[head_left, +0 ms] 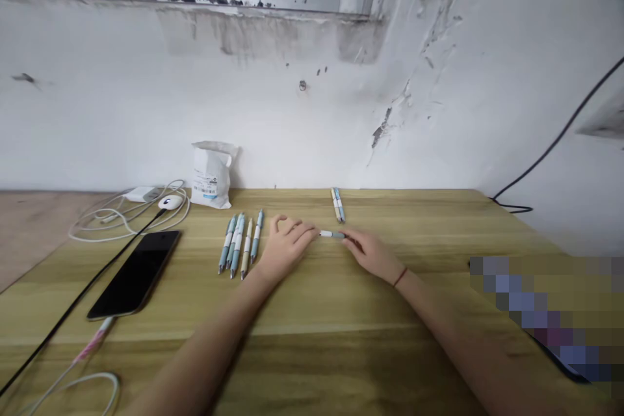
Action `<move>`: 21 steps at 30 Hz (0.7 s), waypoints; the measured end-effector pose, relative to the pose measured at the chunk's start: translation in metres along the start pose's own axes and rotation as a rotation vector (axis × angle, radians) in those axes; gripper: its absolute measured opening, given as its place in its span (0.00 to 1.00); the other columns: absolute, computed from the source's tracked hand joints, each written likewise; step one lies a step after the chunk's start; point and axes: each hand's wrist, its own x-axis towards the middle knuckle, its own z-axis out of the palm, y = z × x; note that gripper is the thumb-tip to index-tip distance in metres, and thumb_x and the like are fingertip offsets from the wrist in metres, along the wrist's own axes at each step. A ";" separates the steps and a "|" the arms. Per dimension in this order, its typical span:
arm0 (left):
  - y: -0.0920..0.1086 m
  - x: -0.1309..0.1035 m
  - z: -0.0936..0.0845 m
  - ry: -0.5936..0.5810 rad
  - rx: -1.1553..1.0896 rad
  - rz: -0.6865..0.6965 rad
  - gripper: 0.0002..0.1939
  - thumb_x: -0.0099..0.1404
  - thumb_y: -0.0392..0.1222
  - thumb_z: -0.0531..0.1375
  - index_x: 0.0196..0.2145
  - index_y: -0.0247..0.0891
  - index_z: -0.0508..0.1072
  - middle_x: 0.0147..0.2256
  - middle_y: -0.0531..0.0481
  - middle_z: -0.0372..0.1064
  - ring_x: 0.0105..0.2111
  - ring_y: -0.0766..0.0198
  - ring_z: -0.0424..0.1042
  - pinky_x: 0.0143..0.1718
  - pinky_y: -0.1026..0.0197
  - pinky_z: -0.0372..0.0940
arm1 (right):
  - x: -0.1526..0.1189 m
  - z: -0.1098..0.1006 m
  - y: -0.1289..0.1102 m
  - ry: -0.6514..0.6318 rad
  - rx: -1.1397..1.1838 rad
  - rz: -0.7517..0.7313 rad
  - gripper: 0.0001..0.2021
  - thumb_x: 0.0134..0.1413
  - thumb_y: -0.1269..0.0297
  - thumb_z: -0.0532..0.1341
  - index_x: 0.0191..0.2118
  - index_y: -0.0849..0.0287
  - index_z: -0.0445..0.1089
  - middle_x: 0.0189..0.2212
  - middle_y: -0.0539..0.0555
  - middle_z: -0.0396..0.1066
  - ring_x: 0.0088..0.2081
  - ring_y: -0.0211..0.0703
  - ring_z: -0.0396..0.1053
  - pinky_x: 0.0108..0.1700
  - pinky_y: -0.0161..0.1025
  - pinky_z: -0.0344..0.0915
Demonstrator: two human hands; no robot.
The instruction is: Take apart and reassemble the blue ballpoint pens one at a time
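A white and grey-blue pen [332, 234] lies crosswise between my two hands. My right hand [369, 252] has its fingers closed on the pen's right end. At the pen's left end are the fingertips of my left hand [287, 247]; its fingers are partly spread and curved, and I cannot make out whether they touch the pen. Left of my left hand, several blue, white and yellowish pens [236, 244] lie side by side, tips toward me. Two more pens [338, 205] rest together near the wall, beyond my hands.
On the wooden table [312, 364], a black phone [136, 273] is plugged into a cable at the left. Behind it are a coiled white cable, a charger [142, 194] and a white device [170, 202]. A white packet [211, 175] stands by the wall. A pixelated object [556, 318] is at right.
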 end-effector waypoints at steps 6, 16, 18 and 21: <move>0.002 0.000 0.001 0.065 -0.042 0.007 0.10 0.66 0.40 0.51 0.43 0.44 0.69 0.39 0.50 0.72 0.41 0.61 0.65 0.50 0.49 0.47 | 0.000 -0.002 0.000 0.063 -0.189 -0.065 0.10 0.59 0.72 0.48 0.38 0.59 0.66 0.32 0.54 0.68 0.32 0.42 0.66 0.34 0.38 0.63; 0.008 0.003 0.001 -0.068 -0.193 -0.201 0.11 0.66 0.45 0.51 0.33 0.39 0.71 0.30 0.50 0.72 0.36 0.61 0.66 0.46 0.52 0.49 | -0.003 -0.002 -0.001 0.215 -0.474 -0.169 0.11 0.59 0.73 0.50 0.32 0.60 0.68 0.27 0.54 0.67 0.30 0.42 0.64 0.31 0.38 0.60; 0.006 0.003 0.001 -0.100 -0.179 -0.218 0.13 0.67 0.44 0.49 0.32 0.39 0.71 0.30 0.50 0.72 0.35 0.61 0.66 0.44 0.53 0.50 | -0.003 -0.002 -0.003 0.214 -0.480 -0.175 0.11 0.59 0.72 0.50 0.33 0.60 0.69 0.28 0.54 0.68 0.30 0.43 0.64 0.31 0.38 0.60; 0.004 0.004 0.000 -0.067 -0.089 -0.171 0.11 0.67 0.41 0.49 0.40 0.41 0.70 0.37 0.48 0.72 0.41 0.60 0.66 0.46 0.52 0.50 | -0.003 -0.001 -0.007 0.213 -0.398 -0.155 0.10 0.59 0.70 0.51 0.36 0.59 0.69 0.29 0.55 0.69 0.30 0.43 0.65 0.32 0.38 0.61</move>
